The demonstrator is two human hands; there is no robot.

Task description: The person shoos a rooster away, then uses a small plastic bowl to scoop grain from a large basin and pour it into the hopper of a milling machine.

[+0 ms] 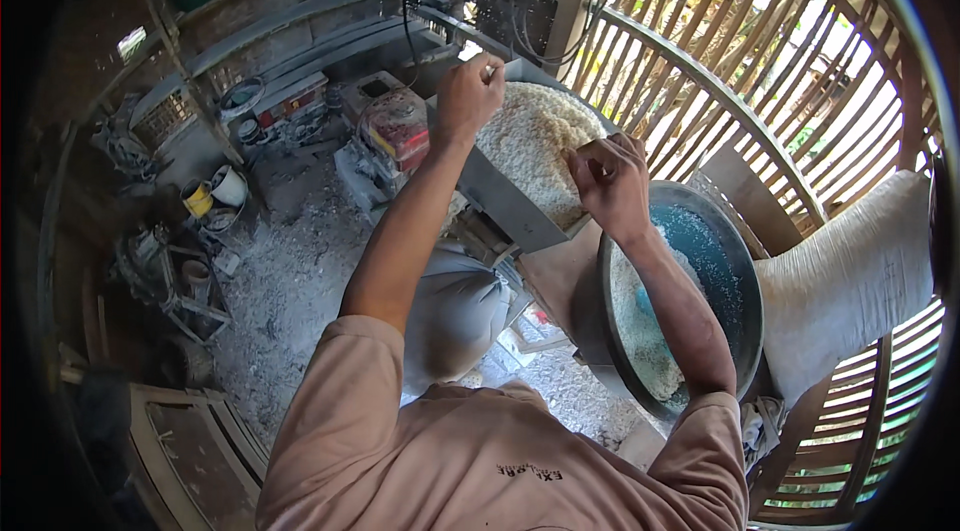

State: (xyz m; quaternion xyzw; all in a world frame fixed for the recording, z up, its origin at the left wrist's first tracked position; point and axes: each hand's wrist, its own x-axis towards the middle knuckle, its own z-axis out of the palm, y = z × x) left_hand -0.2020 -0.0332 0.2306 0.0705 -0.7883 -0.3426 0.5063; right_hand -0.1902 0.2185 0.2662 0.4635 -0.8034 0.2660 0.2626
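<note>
A grey metal hopper [505,216] is heaped with pale, grain-like material [540,136]. Over its left end, my left hand [470,97] is raised with the fingers closed. Something small and whitish shows at those fingertips, too small to name. My right hand [612,183] is above the hopper's right side, fingers curled in toward the thumb; what they hold, if anything, is hidden. Beneath my right forearm stands a large round basin [748,331] with a blue-green inside. More pale grains lie in it, along with a light-blue object partly covered by my arm.
Left of the hopper is a dusty machine with a red part [400,136]. A full sack [450,316] stands below the hopper, close to my body. Slatted walls [740,101] curve along the right, near a pale woven sack [850,271]. Buckets [229,187] stand at the left.
</note>
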